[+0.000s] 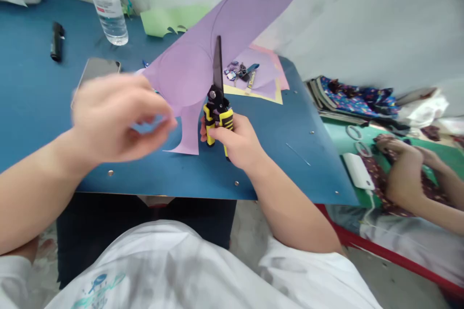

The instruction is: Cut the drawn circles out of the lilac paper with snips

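My right hand [242, 142] grips a pair of scissors [218, 101] with black blades and yellow-black handles, blades pointing away from me. Behind the blade, a large purple paper sheet [184, 75] slants up toward the wall. Drawn round outlines show on it, and its lower edge is cut into a curved, narrow strip. To the left of the strip, my left hand [119, 118] is raised over the table and blurred by motion. Its fingers curl toward the thumb in a pinch; whether anything is between the fingertips, I cannot make out.
On the blue table [290, 174] are a water bottle [108, 12], a black marker [57, 42], a phone [99, 68], green paper [170, 19] and keys [246, 73] on layered papers. At right, another person's hands [406, 159] rest on dark patterned cloth beside a white device [357, 170].
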The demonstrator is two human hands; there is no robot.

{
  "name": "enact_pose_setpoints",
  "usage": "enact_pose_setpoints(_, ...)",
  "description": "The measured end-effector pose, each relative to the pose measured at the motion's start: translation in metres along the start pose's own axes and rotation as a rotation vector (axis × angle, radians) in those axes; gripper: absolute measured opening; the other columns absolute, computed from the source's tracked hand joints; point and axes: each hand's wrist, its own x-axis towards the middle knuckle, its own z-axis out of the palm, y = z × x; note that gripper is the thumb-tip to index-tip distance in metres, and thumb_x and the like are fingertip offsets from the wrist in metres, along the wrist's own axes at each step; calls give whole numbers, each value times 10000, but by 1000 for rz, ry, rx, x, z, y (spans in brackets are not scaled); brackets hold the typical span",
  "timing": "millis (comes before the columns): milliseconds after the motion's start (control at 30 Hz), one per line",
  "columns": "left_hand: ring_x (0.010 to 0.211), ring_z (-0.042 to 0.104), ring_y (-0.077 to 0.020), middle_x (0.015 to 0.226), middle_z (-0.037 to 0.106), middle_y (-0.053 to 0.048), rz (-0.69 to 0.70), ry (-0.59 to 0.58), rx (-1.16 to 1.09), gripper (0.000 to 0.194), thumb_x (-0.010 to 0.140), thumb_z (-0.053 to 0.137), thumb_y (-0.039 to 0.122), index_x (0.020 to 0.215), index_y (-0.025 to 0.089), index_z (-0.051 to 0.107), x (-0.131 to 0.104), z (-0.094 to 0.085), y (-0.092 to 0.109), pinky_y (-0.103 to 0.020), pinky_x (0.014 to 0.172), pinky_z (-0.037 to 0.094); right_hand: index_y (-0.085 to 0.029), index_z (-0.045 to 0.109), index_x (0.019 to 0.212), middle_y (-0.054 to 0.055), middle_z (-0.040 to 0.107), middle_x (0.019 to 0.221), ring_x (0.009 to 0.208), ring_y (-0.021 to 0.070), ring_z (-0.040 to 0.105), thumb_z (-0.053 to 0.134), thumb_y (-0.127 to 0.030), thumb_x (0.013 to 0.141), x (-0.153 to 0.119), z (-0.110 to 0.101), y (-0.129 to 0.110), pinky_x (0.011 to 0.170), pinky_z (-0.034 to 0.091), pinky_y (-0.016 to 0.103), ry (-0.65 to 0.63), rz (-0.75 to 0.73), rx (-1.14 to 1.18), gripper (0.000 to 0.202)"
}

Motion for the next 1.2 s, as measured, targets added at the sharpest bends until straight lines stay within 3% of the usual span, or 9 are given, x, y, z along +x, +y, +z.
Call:
enact_pose_setpoints(33, 607, 576, -166, 685, 670, -4, 75, -194, 77, 251, 788, 1005, 518, 774, 335, 834, 0, 8, 2, -336, 657, 570, -231, 723, 890, -3, 745, 815, 819, 225, 713, 715, -331, 818, 1, 1, 0, 829, 573, 410, 8, -4, -2, 124)
enact_pose_setpoints(100, 670, 624, -214, 783, 737, -39, 6, -330, 148, 231, 853, 912, 536, 834, 326, 819, 2, 22, 5, -372, 668, 549, -234, 719, 883, -2, 747, 804, 817, 219, 699, 710, -335, 825, 2, 2, 1, 823, 567, 403, 14, -3, -10, 116)
enact_pose_setpoints(300, 623, 484, -163, 675, 577, -18, -379, -74, 7, 528, 1014, 800, 670, 746, 242, 645, 2, 33, -2, -335, 565, 366, -235, 717, 908, 5, 748, 869, 862, 225, 705, 701, -333, 852, 0, 1, 5, 849, 576, 407, 12, -27, -35, 114)
enact_pose_setpoints(567, 918, 729, -174, 1126, 737, -24, -712, 90, -602, 595, 938, 978, 587, 1322, 315, 613, 0, 43, -3, -305, 780, 581, -259, 689, 877, -22, 680, 840, 843, 222, 658, 698, -361, 863, -1, 6, 8, 872, 578, 417, -14, -39, -86, 103)
enact_pose_setpoints(733, 918, 688, -149, 1040, 733, 19, -346, 153, -550, 432, 995, 967, 347, 1311, 327, 673, -5, 43, -10, -332, 871, 567, -261, 695, 914, -31, 651, 817, 821, 213, 633, 696, -358, 867, -3, 8, 5, 844, 548, 412, -28, -25, -95, 107)
enact_pose_setpoints(833, 881, 628, -144, 1010, 675, -5, -25, 281, -417, 334, 1001, 956, 481, 1160, 275, 746, -2, 49, -29, -341, 801, 527, -267, 667, 874, -32, 627, 795, 829, 216, 639, 698, -352, 871, -5, 9, 6, 823, 537, 405, -46, -17, -90, 91)
enact_pose_setpoints(933, 811, 551, -104, 1194, 621, 12, 162, 433, -359, 632, 857, 1012, 706, 1289, 354, 714, 7, 60, -51, -336, 640, 417, -272, 660, 860, -30, 619, 792, 839, 221, 648, 701, -343, 880, -7, 11, 7, 827, 547, 408, -59, -26, -94, 85)
enact_pose_setpoints(1033, 704, 427, -65, 1345, 569, 31, 304, 569, -304, 661, 905, 899, 819, 1350, 387, 668, 14, 66, -61, -365, 578, 313, -275, 670, 869, -21, 641, 800, 869, 232, 665, 709, -323, 881, -9, 12, 7, 843, 566, 416, -67, -50, -103, 64)
enact_pose_setpoints(1200, 706, 414, -112, 1086, 596, -11, 359, 607, -167, 347, 1058, 831, 610, 1161, 294, 732, 14, 59, -51, -370, 627, 334, -278, 689, 908, -10, 686, 826, 919, 250, 705, 727, -328, 866, -12, 16, 5, 878, 598, 428, -90, -51, -100, 76)
